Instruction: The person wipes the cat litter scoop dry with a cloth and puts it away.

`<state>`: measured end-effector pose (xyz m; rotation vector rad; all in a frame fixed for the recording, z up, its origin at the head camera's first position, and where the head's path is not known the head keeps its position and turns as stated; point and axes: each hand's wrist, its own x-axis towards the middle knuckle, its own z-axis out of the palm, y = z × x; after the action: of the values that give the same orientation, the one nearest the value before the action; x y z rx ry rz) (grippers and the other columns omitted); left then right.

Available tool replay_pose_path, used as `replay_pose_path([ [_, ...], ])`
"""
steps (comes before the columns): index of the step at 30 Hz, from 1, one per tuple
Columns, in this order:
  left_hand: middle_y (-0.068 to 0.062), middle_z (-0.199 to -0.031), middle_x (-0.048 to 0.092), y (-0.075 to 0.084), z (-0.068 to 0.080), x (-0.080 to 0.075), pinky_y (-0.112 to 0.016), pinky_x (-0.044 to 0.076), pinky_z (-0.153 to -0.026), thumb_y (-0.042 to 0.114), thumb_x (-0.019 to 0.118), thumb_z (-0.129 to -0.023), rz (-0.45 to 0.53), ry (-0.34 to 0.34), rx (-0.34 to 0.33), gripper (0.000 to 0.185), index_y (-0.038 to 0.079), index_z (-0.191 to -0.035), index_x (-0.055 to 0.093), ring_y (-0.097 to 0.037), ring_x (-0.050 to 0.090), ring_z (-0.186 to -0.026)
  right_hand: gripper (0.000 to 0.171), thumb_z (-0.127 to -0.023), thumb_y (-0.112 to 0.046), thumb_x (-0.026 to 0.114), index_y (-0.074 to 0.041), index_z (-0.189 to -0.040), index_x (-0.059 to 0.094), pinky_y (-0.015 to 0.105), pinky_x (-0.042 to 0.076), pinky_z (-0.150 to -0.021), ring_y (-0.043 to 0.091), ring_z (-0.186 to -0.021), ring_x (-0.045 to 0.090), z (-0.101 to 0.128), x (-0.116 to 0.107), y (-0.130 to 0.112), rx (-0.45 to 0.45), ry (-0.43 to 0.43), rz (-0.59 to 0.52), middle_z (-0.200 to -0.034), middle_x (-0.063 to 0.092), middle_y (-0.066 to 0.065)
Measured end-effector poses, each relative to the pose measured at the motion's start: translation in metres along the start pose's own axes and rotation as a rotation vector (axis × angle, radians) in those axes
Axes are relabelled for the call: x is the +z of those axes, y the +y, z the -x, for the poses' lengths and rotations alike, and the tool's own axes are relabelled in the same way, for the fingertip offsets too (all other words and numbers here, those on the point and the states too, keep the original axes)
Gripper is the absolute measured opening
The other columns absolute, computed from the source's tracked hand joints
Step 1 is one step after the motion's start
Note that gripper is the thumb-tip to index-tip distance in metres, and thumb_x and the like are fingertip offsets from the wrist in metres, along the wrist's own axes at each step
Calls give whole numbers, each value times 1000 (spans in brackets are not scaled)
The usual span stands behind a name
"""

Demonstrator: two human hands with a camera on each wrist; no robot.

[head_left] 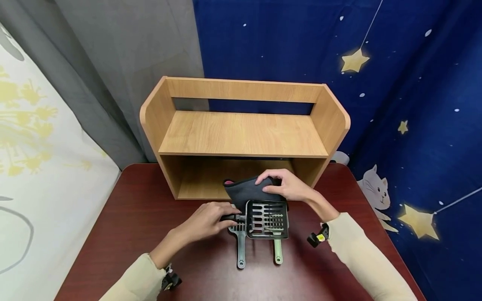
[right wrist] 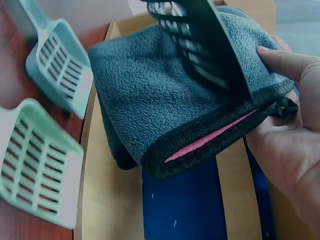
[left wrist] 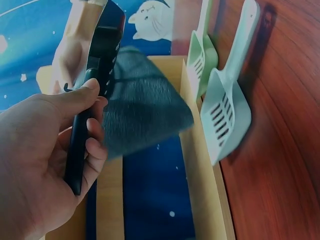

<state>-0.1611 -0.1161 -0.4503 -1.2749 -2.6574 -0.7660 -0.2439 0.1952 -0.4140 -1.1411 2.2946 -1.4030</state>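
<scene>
Even, bright overhead light with soft shadows; the head view bows at its edges, both wrist views blur.

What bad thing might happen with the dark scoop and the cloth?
The folded grey cloth is held only by the right hand, with the black scoop pressed against it, so it might unfold or slip. The left hand grips just the scoop's handle; swinging it may knock the two light scoops lying beneath.

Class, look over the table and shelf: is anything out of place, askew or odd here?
Mildly. The folded grey cloth in the right hand is wedged against the black scoop the left hand grips, above two pale scoops. Nothing spilled or damaged.
</scene>
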Motion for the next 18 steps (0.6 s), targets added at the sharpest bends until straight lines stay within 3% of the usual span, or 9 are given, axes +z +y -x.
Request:
replay_pose_path([
  [6,10,-96,73,-8,12,-4,-29,52,-71,22,83,-92,-22,34,-38,30,13,-121,80,1,54,-73,25,-99,-4,72,-16,-121,75,28,50,-91,17,-104,62,33,-17,6,33,89,63,-120,73,2],
  [12,8,-98,74,-12,19,-6,-31,52,-73,18,84,-91,8,94,-88,29,12,-119,79,-3,58,-78,27,-99,-5,74,-13,-124,73,27,46,-83,15,-91,58,61,-22,10,97,256,11,-116,72,-2],
  [14,7,-101,75,-12,21,-6,-33,54,-74,16,85,-91,30,130,-100,29,11,-118,79,-5,62,-82,28,-99,-1,71,-7,-126,71,25,50,-82,13,-91,61,67,-19,14,94,301,-124,-113,71,0],
  [18,4,-106,77,-13,22,-4,-35,57,-77,12,87,-87,68,201,-96,31,12,-117,79,-7,68,-88,32,-101,9,60,-4,-130,66,29,60,-83,15,-101,70,74,-4,22,69,363,-527,-114,67,4],
])
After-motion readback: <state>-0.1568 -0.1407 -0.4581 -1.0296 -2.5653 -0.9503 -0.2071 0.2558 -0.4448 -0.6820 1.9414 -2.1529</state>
